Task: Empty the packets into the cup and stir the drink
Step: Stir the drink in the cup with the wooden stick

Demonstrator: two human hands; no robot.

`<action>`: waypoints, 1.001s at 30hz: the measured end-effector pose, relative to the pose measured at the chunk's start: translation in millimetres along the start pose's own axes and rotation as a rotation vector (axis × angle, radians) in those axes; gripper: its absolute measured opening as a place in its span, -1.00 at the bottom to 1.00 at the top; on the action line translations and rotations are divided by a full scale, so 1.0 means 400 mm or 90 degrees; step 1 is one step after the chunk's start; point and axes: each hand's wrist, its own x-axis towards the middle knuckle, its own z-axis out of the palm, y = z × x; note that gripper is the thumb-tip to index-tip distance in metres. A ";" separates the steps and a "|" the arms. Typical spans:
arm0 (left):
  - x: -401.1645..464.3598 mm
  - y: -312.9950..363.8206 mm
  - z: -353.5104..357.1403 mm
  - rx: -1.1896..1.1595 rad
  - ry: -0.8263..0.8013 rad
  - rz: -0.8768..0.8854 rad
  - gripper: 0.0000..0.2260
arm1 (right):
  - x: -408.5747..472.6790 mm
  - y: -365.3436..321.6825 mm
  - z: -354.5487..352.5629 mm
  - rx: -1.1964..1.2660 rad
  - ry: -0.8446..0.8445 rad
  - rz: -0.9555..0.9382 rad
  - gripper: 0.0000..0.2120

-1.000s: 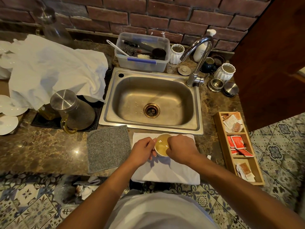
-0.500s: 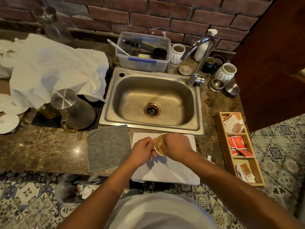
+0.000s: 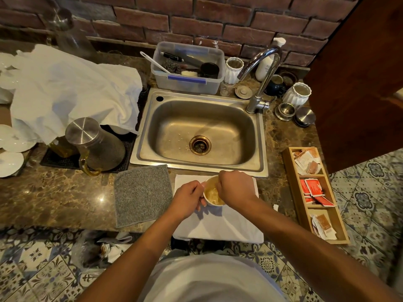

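Observation:
A small white cup of pale brown drink stands on a folded white towel at the counter's front edge. My left hand grips the cup's left side. My right hand hovers over the cup's right half with its fingers curled, pinching a thin stirrer that dips into the drink; the stirrer is mostly hidden under the hand. Red packets and pale packets lie in a wooden tray to the right.
Just behind the cup is a steel sink with a tap. A grey cloth lies left of the towel, with a metal jug farther left. A plastic tub and jars stand at the back. Torn wrappers lie below.
My right hand has shifted a little left and farther over the cup in a small stirring movement. The left hand and the cup have stayed where they were.

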 end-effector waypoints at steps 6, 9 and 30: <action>-0.006 0.005 -0.004 0.010 -0.001 0.000 -0.64 | -0.005 0.006 0.003 0.012 -0.057 -0.013 -0.71; -0.008 0.009 -0.004 0.014 0.000 0.000 -0.62 | -0.009 0.025 -0.008 -0.032 -0.046 -0.014 -0.70; -0.005 0.015 -0.007 0.000 -0.012 -0.004 -0.63 | 0.007 0.027 -0.009 -0.014 -0.078 -0.052 -0.69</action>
